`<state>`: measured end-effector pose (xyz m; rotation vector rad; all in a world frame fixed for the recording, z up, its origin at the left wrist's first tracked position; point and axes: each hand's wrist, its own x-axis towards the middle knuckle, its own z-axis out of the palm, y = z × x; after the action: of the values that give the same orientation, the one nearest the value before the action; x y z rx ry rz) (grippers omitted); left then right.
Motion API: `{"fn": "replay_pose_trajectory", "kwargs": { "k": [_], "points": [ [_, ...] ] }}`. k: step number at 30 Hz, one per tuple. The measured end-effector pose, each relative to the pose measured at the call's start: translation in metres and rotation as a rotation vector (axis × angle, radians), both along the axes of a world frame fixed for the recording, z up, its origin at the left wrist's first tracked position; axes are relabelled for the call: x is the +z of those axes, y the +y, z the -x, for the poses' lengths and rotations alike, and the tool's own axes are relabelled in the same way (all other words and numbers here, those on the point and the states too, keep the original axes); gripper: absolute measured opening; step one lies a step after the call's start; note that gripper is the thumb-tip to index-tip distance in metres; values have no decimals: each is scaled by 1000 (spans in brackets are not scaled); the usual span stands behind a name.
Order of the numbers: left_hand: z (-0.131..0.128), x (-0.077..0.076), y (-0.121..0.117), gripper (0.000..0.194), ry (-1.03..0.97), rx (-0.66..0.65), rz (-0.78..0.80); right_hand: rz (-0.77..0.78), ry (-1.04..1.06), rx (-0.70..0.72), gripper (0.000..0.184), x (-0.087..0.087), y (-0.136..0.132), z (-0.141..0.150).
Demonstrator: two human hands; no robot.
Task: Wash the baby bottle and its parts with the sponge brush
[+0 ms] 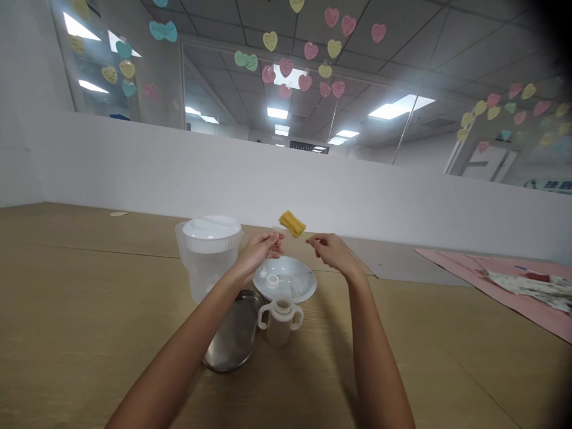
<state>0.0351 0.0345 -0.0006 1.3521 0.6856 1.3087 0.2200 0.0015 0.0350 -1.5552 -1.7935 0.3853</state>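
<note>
In my left hand (pixel 263 249) the fingers are closed on a thin pale straw (pixel 269 257), which hangs down over the bowl. My right hand (pixel 330 249) is pinched beyond the bowl's right side; what it holds is too small to make out. A yellow sponge (pixel 292 224) is just behind and between both hands. Below them is a white bowl (pixel 308 287) with a white ring-shaped cap (pixel 271 281) and some clear pieces inside. In front of the bowl stands an uncapped two-handled baby cup (pixel 279 328), upright.
A translucent lidded pitcher (pixel 210 256) stands left of the bowl. My left forearm partly covers a metal tray (pixel 236 336). On the right, a pink cloth (pixel 469 271) bears a patterned cloth and a red-handled item. A white wall and glass with sticky notes rise behind the table.
</note>
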Motion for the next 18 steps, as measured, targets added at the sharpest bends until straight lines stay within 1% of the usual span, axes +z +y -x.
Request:
{"fn": "replay_pose_trajectory", "kwargs": {
  "k": [2,3,5,7,10,12,14,16,18],
  "points": [
    [1,-1,2,20,-110,82,38,-50,50,-62,29,1,-2,-3],
    [1,-1,3,19,-185,126,59,-49,88,-58,29,2,-3,-4],
    [0,0,5,15,-331,173,103,-3,145,24,30,2,-5,-4],
    [0,2,5,15,-428,123,150,74,122,150,30,1,-6,0],
    [3,10,2,14,-494,24,236,163,-8,305,31,1,-9,8],
    [8,15,0,11,-493,35,281,184,-78,363,32,2,-11,9],
    [14,18,0,10,-467,83,284,215,-145,388,28,3,-13,5],
    [21,20,0,13,-392,120,223,282,-205,361,23,3,-14,-2],
    [29,21,-1,18,-200,145,82,315,-216,272,21,3,-14,-10]
  ]
}}
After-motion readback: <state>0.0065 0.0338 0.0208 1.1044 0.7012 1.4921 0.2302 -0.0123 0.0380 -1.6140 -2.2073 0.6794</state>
